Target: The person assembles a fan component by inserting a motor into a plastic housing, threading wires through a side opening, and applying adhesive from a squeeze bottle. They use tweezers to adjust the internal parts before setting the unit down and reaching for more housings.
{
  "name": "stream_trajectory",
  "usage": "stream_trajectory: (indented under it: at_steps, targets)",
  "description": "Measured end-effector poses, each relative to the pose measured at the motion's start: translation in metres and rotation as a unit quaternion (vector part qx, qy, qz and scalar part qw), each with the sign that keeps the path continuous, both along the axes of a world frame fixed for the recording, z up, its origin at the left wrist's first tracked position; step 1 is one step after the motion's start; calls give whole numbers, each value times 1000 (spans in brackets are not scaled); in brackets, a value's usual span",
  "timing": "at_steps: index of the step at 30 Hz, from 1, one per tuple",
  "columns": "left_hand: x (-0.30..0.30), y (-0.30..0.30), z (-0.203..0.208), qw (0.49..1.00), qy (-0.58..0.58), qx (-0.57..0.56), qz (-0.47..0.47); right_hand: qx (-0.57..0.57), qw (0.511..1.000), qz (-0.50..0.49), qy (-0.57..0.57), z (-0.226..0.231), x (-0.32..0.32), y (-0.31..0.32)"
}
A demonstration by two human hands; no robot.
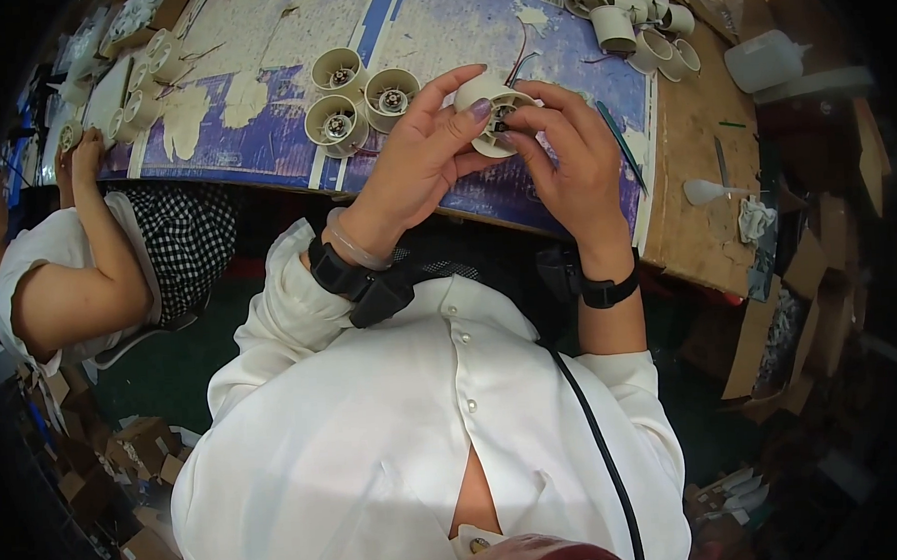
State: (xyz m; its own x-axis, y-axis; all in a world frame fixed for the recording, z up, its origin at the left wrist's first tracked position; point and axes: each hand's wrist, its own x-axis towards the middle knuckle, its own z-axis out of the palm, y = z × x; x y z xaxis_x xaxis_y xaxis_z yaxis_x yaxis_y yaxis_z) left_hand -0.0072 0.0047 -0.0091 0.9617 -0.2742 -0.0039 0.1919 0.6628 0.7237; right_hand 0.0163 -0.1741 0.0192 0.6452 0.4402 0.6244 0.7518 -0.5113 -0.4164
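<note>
Near the table's front edge, my left hand (426,146) is wrapped round a cream plastic cup-shaped housing (472,91), its open end tilted toward me. My right hand (570,145) is at the housing's mouth, thumb and fingers pressed together at the dark parts inside. What those fingertips grip, if anything, is too small to make out. Thin red and dark wires stick up behind the housing. Just left of my left hand stand three similar cream housings (336,69), upright, with round metal and dark parts inside.
More cream housings (613,28) are piled at the far right. A green pen-like tool (620,144) lies right of my right hand. A white bottle (764,61) and a white funnel-like piece (705,191) are on the right. A co-worker (88,266) sits at the left; open cartons (772,351) stand at lower right.
</note>
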Motion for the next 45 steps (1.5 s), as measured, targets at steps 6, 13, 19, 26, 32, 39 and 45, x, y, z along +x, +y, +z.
stream_trajectory:
  at_steps: [6,13,19,26,32,39,45]
  targets:
    - [0,2,3,999,10,32,-12,59,997,25,40,-6,2,1]
    - [3,2,0,999,15,21,-24,64,995,28,64,-5,2,0]
    - [1,2,-1,999,26,-18,-19,15,1000,15,19,-2,0,0]
    - [2,1,3,1000,14,16,-18,32,999,12,34,-8,1,1]
    - [3,1,5,1000,4,22,-14,104,991,37,78,-11,0,0]
    - [2,2,3,1000,-7,22,-11,131,986,33,102,-10,-6,6]
    - [0,1,5,999,-7,34,-7,151,982,19,109,-16,-6,8]
